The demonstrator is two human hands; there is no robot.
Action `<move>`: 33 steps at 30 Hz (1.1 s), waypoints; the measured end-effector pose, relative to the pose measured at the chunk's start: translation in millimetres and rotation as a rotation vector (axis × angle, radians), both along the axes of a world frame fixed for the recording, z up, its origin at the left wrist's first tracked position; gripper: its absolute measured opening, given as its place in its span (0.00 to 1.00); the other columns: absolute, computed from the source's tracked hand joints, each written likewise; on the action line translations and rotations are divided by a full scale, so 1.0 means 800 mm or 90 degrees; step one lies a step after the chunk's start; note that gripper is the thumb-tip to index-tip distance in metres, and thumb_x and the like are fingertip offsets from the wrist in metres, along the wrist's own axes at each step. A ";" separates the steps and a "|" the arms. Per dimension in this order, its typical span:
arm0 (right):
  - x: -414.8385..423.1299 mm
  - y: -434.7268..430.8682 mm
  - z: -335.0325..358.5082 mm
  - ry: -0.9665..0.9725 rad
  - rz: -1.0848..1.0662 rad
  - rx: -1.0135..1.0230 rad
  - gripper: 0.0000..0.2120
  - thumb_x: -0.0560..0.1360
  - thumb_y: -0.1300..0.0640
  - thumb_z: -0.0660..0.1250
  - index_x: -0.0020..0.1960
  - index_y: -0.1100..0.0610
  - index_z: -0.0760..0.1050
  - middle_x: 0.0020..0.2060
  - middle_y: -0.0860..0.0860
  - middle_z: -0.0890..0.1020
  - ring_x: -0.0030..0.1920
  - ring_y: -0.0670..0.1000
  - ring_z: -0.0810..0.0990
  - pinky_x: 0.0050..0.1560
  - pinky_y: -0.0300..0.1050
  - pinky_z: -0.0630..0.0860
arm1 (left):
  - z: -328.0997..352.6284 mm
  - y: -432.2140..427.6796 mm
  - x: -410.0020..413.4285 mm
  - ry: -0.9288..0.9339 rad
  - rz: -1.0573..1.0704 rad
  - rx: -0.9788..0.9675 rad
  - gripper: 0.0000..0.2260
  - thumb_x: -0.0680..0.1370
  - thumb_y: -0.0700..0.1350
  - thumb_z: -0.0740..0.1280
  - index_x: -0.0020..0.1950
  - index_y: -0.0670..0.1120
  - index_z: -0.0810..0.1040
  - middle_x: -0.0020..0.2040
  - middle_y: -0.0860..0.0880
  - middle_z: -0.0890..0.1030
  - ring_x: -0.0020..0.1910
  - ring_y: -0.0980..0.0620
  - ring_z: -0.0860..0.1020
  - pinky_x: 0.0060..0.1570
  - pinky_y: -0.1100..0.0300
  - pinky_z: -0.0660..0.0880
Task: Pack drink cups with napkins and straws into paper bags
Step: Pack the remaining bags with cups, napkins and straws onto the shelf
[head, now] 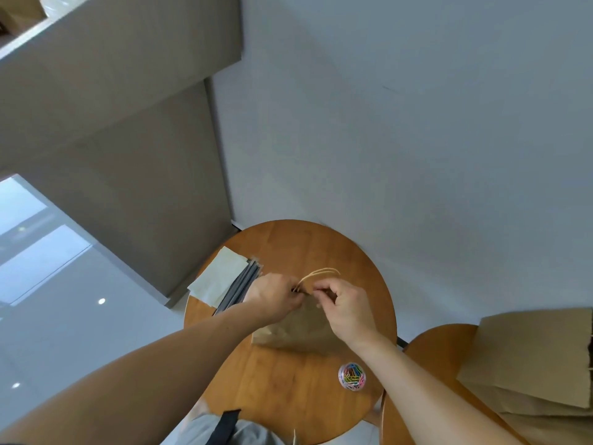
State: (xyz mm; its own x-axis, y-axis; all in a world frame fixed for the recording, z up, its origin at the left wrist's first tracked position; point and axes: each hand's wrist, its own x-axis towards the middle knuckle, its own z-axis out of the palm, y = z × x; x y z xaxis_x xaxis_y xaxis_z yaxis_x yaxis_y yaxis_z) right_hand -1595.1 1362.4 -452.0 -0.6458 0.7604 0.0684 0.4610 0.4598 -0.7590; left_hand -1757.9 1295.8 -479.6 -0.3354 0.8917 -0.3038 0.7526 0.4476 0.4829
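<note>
On the round wooden table (288,396) a brown paper bag (288,332) sits mid-top, with its twisted paper-cord handles (321,273) poking out beyond the fingers. The left hand (272,297) and right hand (343,313) both pinch its creased top edge, so the step looks like closing the mouth. Next probably comes a clip from the clear round tub of coloured paper clips (352,376); whether one is already held I cannot tell. Soft pale napkins (218,281) and thin dark straws (239,290) lie left, and flat, matte spare bags (529,358) right.

No legible text or labels anywhere.
</note>
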 end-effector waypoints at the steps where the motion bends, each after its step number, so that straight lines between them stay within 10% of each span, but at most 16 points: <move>1: -0.001 0.002 -0.001 -0.017 -0.001 0.005 0.05 0.75 0.62 0.72 0.50 0.56 0.84 0.40 0.45 0.84 0.38 0.44 0.81 0.44 0.40 0.79 | 0.000 0.001 0.000 -0.006 -0.002 0.008 0.06 0.76 0.56 0.64 0.46 0.60 0.80 0.30 0.58 0.73 0.35 0.57 0.74 0.27 0.65 0.61; 33: -0.013 0.027 -0.017 -0.189 0.113 0.107 0.08 0.79 0.56 0.67 0.54 0.53 0.84 0.47 0.48 0.85 0.46 0.50 0.82 0.46 0.48 0.79 | -0.008 -0.001 -0.005 -0.002 -0.055 0.126 0.08 0.81 0.54 0.63 0.53 0.58 0.82 0.36 0.58 0.77 0.36 0.56 0.72 0.30 0.65 0.62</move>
